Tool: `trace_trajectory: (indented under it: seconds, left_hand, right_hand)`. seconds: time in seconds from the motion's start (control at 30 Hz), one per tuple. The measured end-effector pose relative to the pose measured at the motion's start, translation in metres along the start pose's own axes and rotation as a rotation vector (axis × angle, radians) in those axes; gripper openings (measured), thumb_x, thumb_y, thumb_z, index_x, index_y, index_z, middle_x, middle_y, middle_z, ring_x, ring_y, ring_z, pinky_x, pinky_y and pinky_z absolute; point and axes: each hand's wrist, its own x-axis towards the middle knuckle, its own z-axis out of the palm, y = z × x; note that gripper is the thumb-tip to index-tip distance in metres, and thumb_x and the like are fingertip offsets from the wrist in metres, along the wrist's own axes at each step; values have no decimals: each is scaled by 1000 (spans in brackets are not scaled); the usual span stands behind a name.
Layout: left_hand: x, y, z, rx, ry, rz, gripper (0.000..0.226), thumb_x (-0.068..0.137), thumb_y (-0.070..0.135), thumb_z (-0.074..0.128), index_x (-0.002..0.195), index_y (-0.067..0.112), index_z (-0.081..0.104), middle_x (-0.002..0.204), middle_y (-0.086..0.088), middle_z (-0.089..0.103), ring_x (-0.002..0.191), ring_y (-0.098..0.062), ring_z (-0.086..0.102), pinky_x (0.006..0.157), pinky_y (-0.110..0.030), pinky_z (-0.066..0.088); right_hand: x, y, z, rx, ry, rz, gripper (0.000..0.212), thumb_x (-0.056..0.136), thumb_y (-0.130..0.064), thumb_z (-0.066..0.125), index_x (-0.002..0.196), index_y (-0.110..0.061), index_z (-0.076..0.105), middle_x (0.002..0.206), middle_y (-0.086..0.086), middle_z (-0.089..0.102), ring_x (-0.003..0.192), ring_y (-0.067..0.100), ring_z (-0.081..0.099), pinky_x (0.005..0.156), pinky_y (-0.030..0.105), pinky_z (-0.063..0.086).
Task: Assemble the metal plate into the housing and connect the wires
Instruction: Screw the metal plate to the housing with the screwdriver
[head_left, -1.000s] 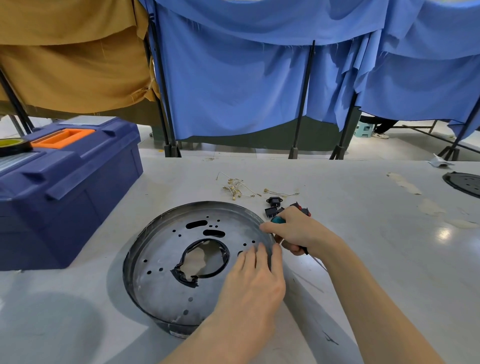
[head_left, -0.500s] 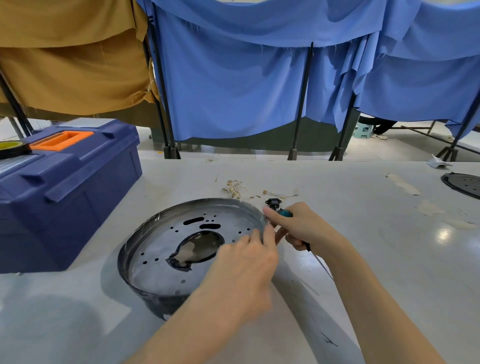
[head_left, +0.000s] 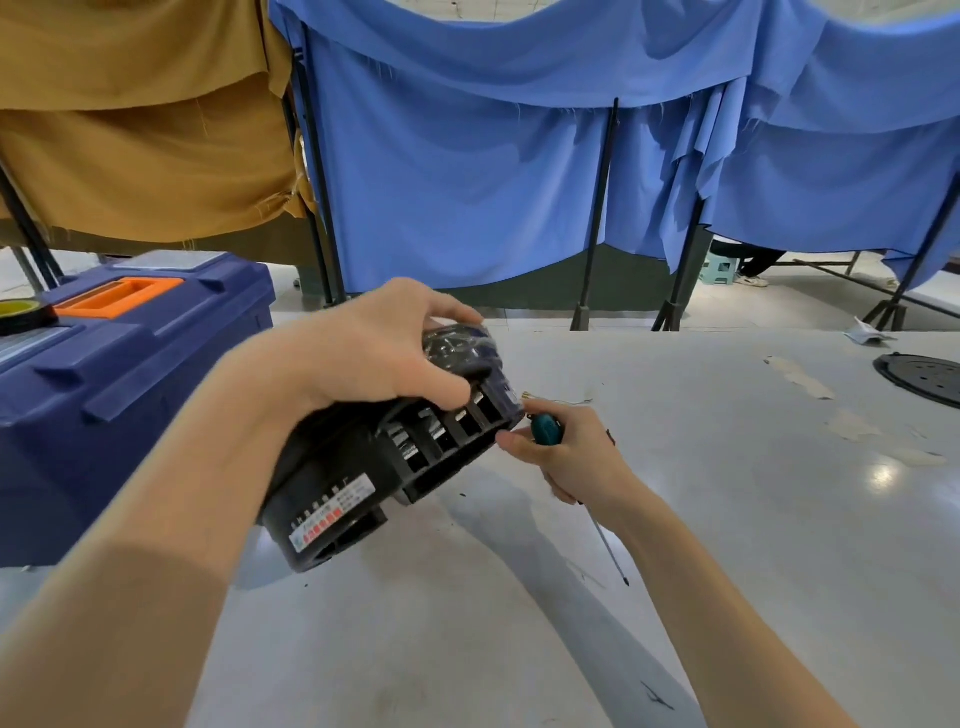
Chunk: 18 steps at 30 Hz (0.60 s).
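Black housing (head_left: 337, 457) tilts up under the left hand (head_left: 374, 358), fingers curled over its rim; right hand (head_left: 576, 462) grips a screwdriver (head_left: 545, 428).

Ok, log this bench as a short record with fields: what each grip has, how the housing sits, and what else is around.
left grip: holds the black housing from above, fingers curled over its upper edge
housing: tilted, far end raised, label and slotted vents facing the camera
right grip: holds a teal-handled screwdriver, shaft pointing back toward the person; forefinger touches the housing's edge
table: pale, scuffed
left side: blue toolbox with orange handle, tape roll on its lid
far right: black round disc lying flat
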Motion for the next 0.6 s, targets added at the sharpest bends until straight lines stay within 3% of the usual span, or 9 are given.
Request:
trace_trajectory:
  seconds: [0.1,0.27,0.43,0.6]
  left_hand:
    - [-1,-4,-19,-190,-69,7,63,68,5,77,125,24,60,95,-9,76,84,-30,73,71,-35,61]
    - [1,-26,-45,-511,-83,-3,52,69,7,66,121,16,66,110,-23,69,99,-41,67,83,-42,57]
    - [2,-62,-37,-716,-85,2,56,69,10,60,126,11,64,122,-24,64,110,-39,61,87,-37,56]
    - [-5,-96,-14,-969,-109,19,63,64,19,62,127,13,63,117,-23,67,94,-29,68,77,-35,60]
  right_hand:
    - [-1,-4,0,-90,121,-142,7,89,-22,71,91,-28,73,62,-18,59,53,7,49,45,26,43]
    - [-2,-14,-1,-98,211,-329,9,92,-25,67,99,-24,72,78,-18,70,73,6,65,71,25,56]
    - [-6,-23,-7,-179,265,-344,15,88,-36,69,87,-21,72,69,-7,65,62,9,57,58,21,48]
    - [-10,-39,-19,-261,215,-363,27,81,-45,71,77,-19,70,67,7,64,63,24,58,59,33,49]
